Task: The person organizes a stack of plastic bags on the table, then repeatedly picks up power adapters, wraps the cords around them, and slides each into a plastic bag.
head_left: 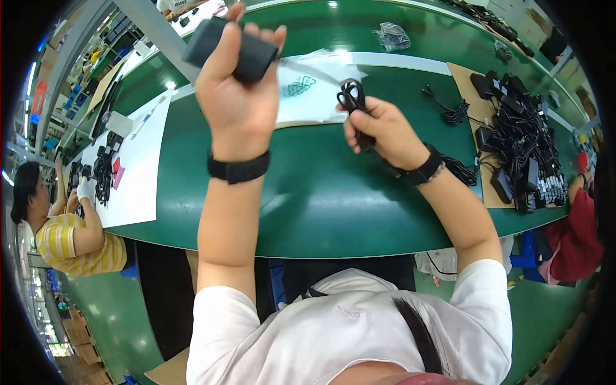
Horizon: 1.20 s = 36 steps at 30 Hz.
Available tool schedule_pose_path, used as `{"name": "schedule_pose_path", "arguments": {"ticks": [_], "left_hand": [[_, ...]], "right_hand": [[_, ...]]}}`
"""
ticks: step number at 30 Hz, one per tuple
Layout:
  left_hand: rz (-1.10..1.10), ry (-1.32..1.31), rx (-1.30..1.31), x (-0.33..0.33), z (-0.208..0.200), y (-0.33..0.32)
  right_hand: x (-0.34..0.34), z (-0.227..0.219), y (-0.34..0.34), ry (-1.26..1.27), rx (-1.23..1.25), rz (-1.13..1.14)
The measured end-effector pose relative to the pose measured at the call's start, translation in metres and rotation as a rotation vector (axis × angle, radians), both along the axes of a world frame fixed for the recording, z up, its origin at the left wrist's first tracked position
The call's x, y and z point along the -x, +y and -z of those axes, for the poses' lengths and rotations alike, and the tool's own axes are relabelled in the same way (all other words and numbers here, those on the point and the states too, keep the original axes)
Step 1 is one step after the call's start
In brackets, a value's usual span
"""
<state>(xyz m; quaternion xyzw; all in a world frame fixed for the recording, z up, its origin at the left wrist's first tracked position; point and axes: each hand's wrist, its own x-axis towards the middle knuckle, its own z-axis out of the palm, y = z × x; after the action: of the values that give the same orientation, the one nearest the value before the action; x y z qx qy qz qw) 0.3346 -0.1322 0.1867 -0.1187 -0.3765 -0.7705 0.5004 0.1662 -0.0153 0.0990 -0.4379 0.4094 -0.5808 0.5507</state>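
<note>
My left hand (239, 96) is raised over the far part of the table, its fingers wrapped round a black power adapter (255, 59). That hand is slightly blurred. From the adapter a cord (311, 69) runs across to the right, toward a folded bundle of black cable (354, 96). My right hand (385, 131) grips this bundle, with its loops sticking up above the thumb and fingers. Beneath and between the hands lies a stack of clear plastic bags (308, 96) with a green printed mark. Both wrists wear black bands.
On the right, a large heap of black adapters and cables (523, 141) lies on cardboard (471, 83). Another coiled cable (454, 114) sits beside it. A bagged item (393, 36) lies at the back. Co-workers sit left (80, 237) and right (574, 231); a white sheet (144, 173) covers the left side.
</note>
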Motion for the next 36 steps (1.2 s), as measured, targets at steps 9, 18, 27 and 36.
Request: {"name": "schedule_pose_path", "arguments": {"ticks": [9,18,27,36], "left_hand": [[0.046,-0.679,-0.104,0.0,0.078,0.034],[-0.08,-0.677,-0.114,-0.004,0.092,0.037],[-0.24,-0.719,0.015,-0.004,0.102,0.046],[-0.189,-0.81,-0.029,-0.004,0.107,0.047]], "right_hand": [[-0.006,0.011,-0.013,0.199,0.048,0.173],[-0.01,0.011,-0.01,0.243,0.08,0.125],[-0.032,0.016,0.001,0.949,0.42,0.356],[-0.033,0.015,0.002,1.142,0.561,0.345]]}}
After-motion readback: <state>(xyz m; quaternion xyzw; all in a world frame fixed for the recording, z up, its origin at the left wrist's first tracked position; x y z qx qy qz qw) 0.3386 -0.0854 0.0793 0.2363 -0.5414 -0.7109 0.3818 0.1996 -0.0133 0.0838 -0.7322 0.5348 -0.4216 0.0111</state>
